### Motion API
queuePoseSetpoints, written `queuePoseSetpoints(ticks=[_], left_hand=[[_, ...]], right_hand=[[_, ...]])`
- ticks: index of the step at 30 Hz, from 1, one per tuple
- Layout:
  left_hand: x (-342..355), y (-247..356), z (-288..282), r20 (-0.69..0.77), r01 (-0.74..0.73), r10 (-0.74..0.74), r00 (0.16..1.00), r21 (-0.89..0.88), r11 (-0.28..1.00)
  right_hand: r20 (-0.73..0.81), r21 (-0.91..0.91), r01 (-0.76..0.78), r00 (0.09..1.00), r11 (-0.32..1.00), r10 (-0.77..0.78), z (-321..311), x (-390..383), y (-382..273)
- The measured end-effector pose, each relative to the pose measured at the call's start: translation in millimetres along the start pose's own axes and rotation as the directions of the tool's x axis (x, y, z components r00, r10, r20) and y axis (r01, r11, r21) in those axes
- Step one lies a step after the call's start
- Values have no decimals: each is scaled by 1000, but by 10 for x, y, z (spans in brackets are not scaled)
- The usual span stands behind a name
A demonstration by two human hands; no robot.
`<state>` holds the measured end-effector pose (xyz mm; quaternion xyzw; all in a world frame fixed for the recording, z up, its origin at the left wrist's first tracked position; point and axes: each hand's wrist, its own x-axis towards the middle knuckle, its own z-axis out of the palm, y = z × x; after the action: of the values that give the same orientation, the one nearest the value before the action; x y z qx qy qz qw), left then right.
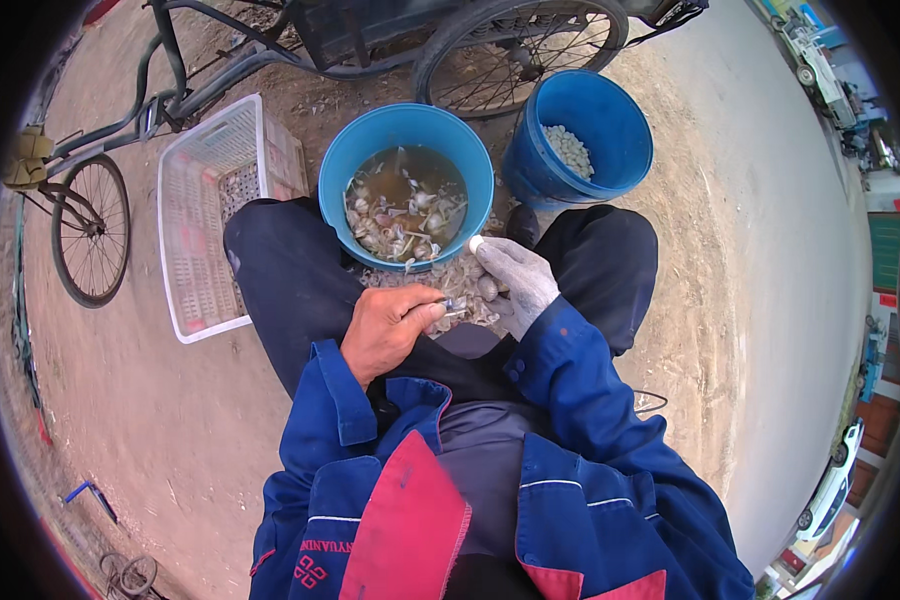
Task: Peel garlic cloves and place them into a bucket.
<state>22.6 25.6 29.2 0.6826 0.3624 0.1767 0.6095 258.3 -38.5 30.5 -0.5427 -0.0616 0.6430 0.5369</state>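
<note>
Bare, with fingers curled together, my left hand [385, 325] pinches a small shiny piece [454, 303] whose kind I cannot make out. Close beside it on the right, my right hand [518, 280] wears a grey glove and is closed around a garlic bulb [488, 288]. A white piece that looks like a peeled clove [476, 243] shows at the glove's fingertips. Just beyond my hands, a round blue tub [332, 178] holds brownish water with garlic bulbs and loose skins. Garlic skins [460, 275] lie scattered between my legs below the tub.
A blue bucket [620, 125] with white peeled cloves [568, 152] stands right of the tub. On the left is a white slatted crate [195, 215]. A cart's spoked wheel [515, 55] stands close behind the tub and bucket. Parked vehicles [832, 480] line the far right.
</note>
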Motion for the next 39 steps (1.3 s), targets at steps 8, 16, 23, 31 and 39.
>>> queuePoseSetpoints(ticks=[8,16,23,31,39], left_hand=[[175,-51,-66,17,82,-82,996,-13,997],[360,-291,-49,38,142,-140,989,-47,989],[487,-361,46,8,176,-176,984,-58,983],[444,-332,124,-38,179,-183,982,-86,980],[271,25,174,-89,132,-137,986,-68,989]], right_hand=[[-76,-140,168,981,976,-180,-81,338,-985],[-270,-437,327,841,838,-469,-1194,1328,-1904],[-103,-264,245,955,933,-279,-1750,1573,-2024],[309,48,78,947,996,-89,-1042,876,-1405],[248,-22,-45,968,999,49,-544,214,-760]])
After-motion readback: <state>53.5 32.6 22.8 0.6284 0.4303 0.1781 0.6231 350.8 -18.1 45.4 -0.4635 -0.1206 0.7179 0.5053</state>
